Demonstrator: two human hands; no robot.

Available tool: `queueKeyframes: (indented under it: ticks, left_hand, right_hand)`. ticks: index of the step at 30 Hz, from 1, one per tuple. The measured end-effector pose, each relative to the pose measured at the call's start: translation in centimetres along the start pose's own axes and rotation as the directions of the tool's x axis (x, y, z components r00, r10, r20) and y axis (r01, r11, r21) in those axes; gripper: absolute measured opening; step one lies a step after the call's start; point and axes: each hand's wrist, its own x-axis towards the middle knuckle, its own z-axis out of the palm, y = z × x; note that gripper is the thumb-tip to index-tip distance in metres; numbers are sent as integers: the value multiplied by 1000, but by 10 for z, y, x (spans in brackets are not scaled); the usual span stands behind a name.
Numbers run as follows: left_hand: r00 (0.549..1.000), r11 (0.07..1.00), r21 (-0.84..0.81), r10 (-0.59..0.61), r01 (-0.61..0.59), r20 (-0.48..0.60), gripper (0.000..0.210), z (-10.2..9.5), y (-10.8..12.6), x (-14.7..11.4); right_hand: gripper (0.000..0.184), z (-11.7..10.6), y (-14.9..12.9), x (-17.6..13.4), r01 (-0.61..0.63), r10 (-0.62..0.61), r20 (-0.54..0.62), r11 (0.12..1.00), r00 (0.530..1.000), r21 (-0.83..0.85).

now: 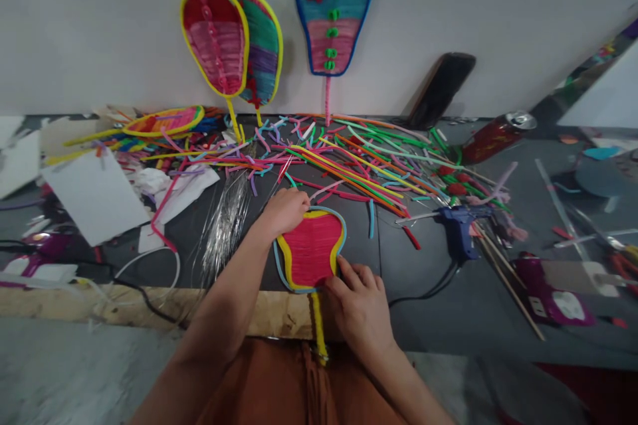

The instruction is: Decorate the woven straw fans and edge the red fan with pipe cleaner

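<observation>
A small hand fan [309, 249] with a pink pipe-cleaner face and a yellow border lies flat at the table's front edge. A light blue pipe cleaner [277, 262] runs loosely round its outline, with a gap at the left side. The yellow handle [319, 325] points toward my body over the edge. My left hand [286, 212] is closed in a pinch on the blue pipe cleaner at the fan's upper left; its fingertips are partly hidden. At the lower right, my right hand [361, 302] grips the fan's edge between thumb and fingers.
Loose coloured pipe cleaners [349, 166] spread behind the fan. Finished fans [214, 40] and a phone [441, 89] lean on the wall. A blue glue gun [461, 229], a red can [498, 136] and a purple glue gun [551, 295] are on the right; silver strands [226, 232] lie left.
</observation>
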Motion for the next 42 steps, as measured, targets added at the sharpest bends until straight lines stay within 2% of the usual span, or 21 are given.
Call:
queueKeyframes:
  ticks: [7, 11, 16, 22, 24, 28, 32, 36, 39, 42]
  left_hand:
    - [999, 999, -16, -46, 46, -9, 23, 4, 2, -1]
    - [1000, 998, -51, -28, 28, -2, 27, 0, 0, -1]
    - [994, 998, -59, -14, 8, -105, 35, -9, 1, -3]
    - [1000, 999, 22, 27, -27, -12, 39, -6, 16, 4]
    - [999, 999, 44, 3, -1, -52, 39, -5, 17, 7]
    - [976, 994, 79, -58, 76, -211, 40, -6, 12, 7]
    - [964, 994, 49, -79, 95, -254, 37, -8, 10, -1]
    - [977, 1000, 8, -1, 2, -214, 28, -4, 21, -15]
    - [979, 993, -7, 115, -118, -165, 31, 1, 31, -23]
    - [961, 970, 11, 242, -243, -132, 37, 10, 36, -25]
  right_hand:
    - [9, 1, 0, 0, -8, 8, 2, 1000, 1000, 7]
    - [8, 1, 0, 0, -12, 12, 7, 1000, 1000, 10]
    - [9, 1, 0, -1, -9, 9, 8, 1000, 1000, 8]
    - [10, 1, 0, 0, -16, 16, 7, 1000, 1000, -2]
    - [10, 2, 0, 0, -11, 11, -5, 1000, 1000, 5]
    - [9, 2, 0, -1, -19, 19, -3, 1000, 1000, 8]
    - [8, 2, -1, 0, -21, 21, -4, 1000, 1000, 10]
    - [12, -1, -1, 0, -11, 11, 18, 1000, 1000, 6]
    - [14, -2, 0, 0, -13, 13, 31, 1000, 999, 1]
    - [12, -1, 0, 0, -23, 23, 27, 1000, 999, 12]
